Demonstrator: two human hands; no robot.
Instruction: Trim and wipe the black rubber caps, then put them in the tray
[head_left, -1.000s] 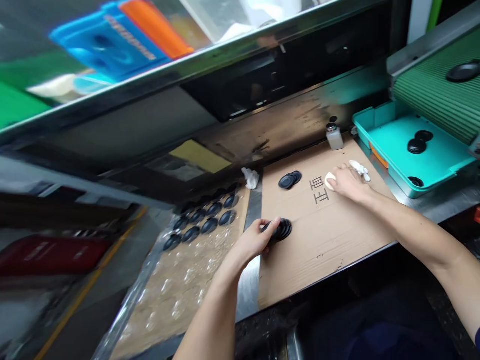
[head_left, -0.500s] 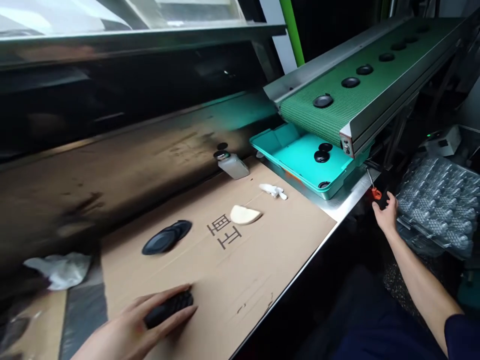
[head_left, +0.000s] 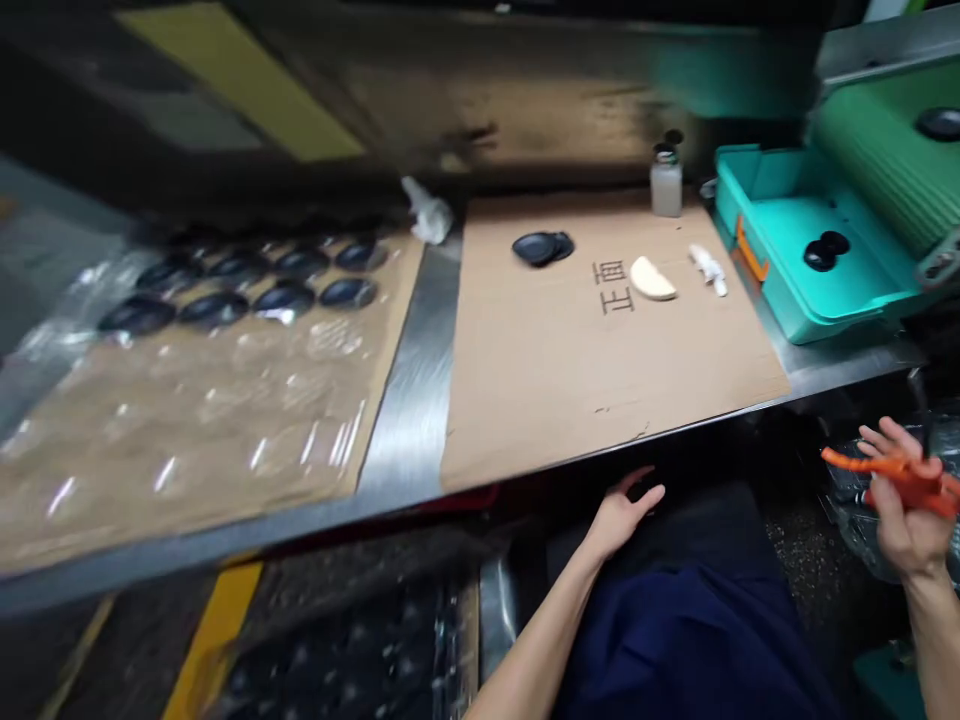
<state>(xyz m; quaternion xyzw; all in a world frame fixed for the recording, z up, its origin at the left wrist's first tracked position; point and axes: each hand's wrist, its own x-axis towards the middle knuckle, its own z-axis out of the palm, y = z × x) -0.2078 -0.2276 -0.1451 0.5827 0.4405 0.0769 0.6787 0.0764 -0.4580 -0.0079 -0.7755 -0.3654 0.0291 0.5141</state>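
Below the table's front edge, my left hand (head_left: pixel 621 512) has its fingers apart and holds nothing. At the right, my right hand (head_left: pixel 911 515) is closed on an orange-handled tool (head_left: pixel 904 475) beside the table corner. On the cardboard sheet (head_left: pixel 525 380) lie overlapping black round parts (head_left: pixel 541 248), a cream half-round pad (head_left: pixel 651 279) and small white pieces (head_left: pixel 709 270). To the left, a clear tray (head_left: pixel 217 400) holds several black parts (head_left: pixel 349 292) in its back rows.
A teal bin (head_left: pixel 780 230) with black parts (head_left: pixel 821 253) sits under the end of the green conveyor (head_left: pixel 885 150). A bottle (head_left: pixel 666 188) and a crumpled white cloth (head_left: pixel 429 213) stand along the back. Stacked clear trays are at the lower right.
The view has swung left. My left hand has left the cardboard and the black stack it was around is gone from there. My right hand has lifted the orange-handled tool.
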